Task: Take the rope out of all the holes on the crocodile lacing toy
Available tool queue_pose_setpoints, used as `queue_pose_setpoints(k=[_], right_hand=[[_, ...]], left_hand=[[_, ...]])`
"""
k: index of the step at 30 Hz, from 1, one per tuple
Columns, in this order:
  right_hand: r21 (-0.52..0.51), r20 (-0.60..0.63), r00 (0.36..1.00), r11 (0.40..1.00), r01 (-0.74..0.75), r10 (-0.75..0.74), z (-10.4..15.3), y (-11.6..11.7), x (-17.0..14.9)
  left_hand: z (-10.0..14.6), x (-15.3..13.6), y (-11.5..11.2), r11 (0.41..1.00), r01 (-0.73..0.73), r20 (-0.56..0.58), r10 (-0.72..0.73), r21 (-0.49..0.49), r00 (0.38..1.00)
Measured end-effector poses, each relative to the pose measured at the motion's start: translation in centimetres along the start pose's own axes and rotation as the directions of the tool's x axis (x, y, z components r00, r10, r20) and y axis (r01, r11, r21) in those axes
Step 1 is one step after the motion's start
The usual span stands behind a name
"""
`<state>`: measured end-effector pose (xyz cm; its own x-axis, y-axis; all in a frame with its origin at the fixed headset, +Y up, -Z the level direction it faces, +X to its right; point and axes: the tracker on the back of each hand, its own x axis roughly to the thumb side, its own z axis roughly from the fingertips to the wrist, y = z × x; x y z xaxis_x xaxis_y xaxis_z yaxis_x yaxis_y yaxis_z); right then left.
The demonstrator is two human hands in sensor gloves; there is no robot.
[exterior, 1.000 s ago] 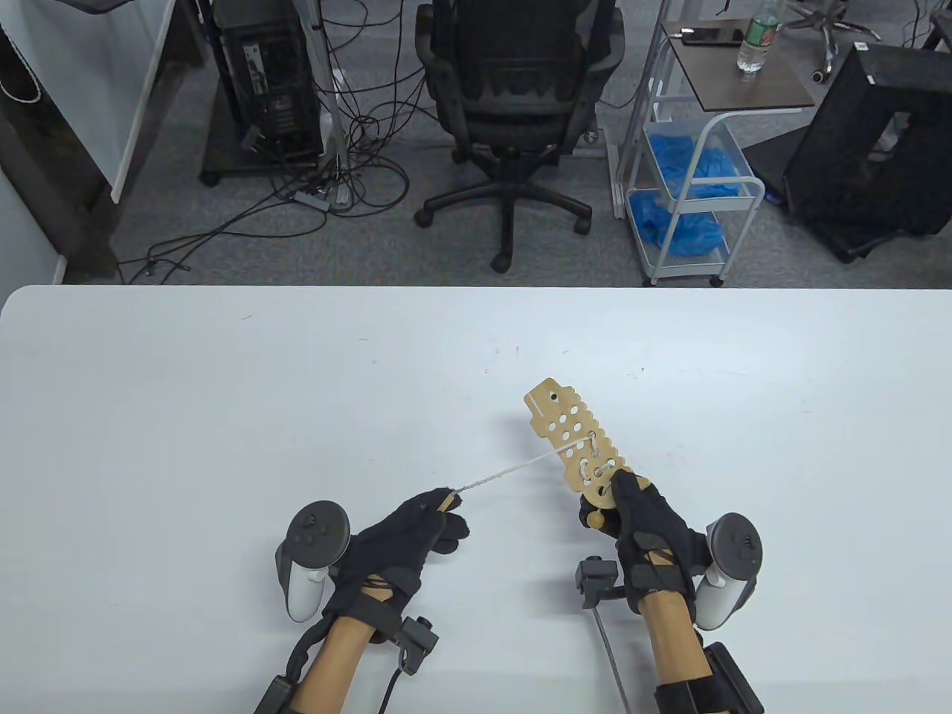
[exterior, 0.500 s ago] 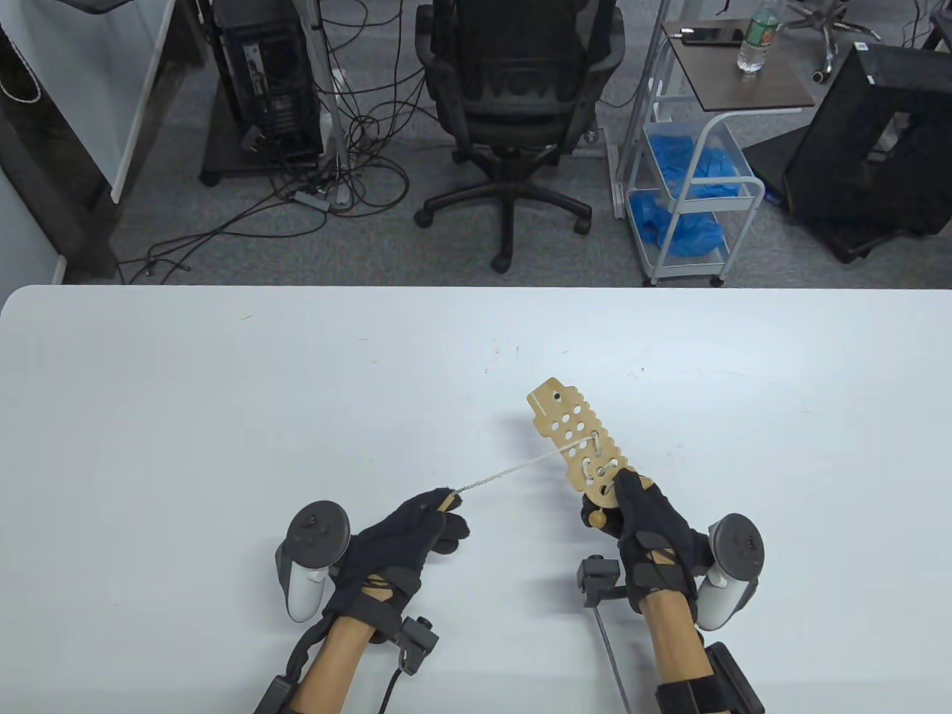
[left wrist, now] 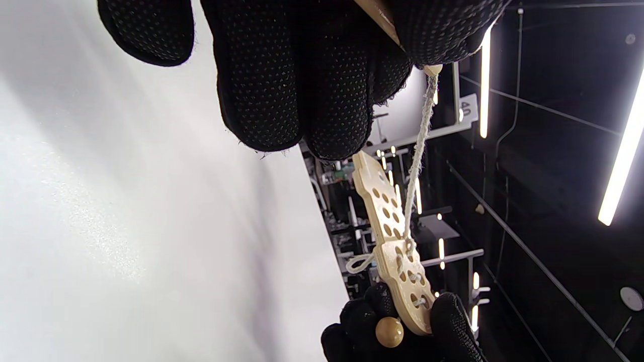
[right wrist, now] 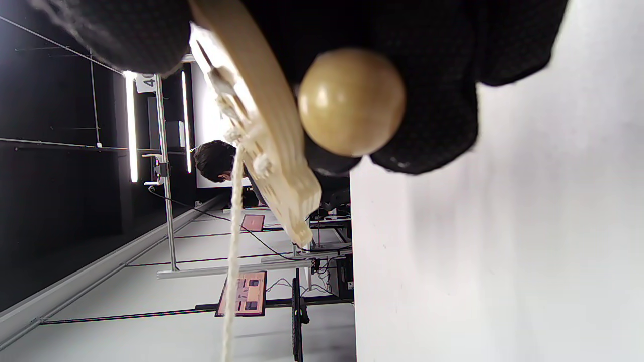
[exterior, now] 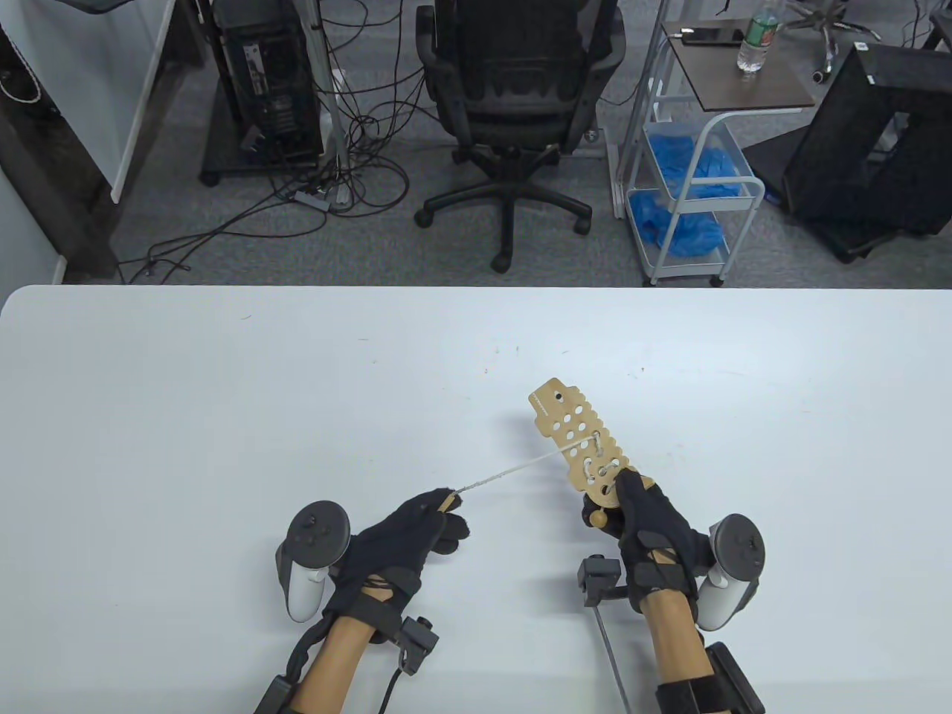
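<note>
Crocodile lacing toy point(exterior: 579, 448), one wooden board with small unreadable print near its far end, is gripped above the table point(exterior: 223, 416) by the right hand point(exterior: 651, 532). One rope point(exterior: 513, 468) runs taut to the left hand point(exterior: 401, 547), which pinches its wooden tip; one bead point(left wrist: 389, 332) hangs beneath.

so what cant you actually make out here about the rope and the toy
- Wooden needle tip: mostly buried in the left hand, table and left wrist views.
- Crocodile toy near end: covered by the right hand.
- Rope still laced: hole count too small, table view.
</note>
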<state>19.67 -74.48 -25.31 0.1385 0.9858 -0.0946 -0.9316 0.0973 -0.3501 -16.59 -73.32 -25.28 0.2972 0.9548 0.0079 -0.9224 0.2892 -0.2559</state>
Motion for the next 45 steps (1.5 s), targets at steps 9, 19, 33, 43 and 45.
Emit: queue_pose_setpoints(k=[9,19,33,43,45], right_hand=[[-0.003,-0.005,1.0,1.0,0.004,-0.004,0.0,-0.1,0.0],[-0.008,-0.011,1.0,1.0,0.01,-0.01,0.0,-0.1,0.0],[-0.012,-0.014,1.0,1.0,0.018,-0.019,0.1,-0.1,0.1],[-0.015,-0.016,1.0,1.0,0.023,-0.023,0.1,-0.2,0.1],[-0.015,-0.016,1.0,1.0,0.024,-0.025,0.1,-0.2,0.1]], left_hand=[[0.0,0.0,0.0,1.0,-0.003,-0.002,0.003,-0.001,1.0],[0.0,0.0,0.3,1.0,-0.001,-0.007,0.001,0.005,1.0],[0.0,-0.4,1.2,1.0,-0.007,-0.023,0.008,0.027,1.0],[-0.1,-0.5,1.7,0.999,-0.015,-0.029,0.016,0.038,0.999],[0.0,-0.5,1.8,0.999,-0.017,-0.031,0.019,0.042,0.999]])
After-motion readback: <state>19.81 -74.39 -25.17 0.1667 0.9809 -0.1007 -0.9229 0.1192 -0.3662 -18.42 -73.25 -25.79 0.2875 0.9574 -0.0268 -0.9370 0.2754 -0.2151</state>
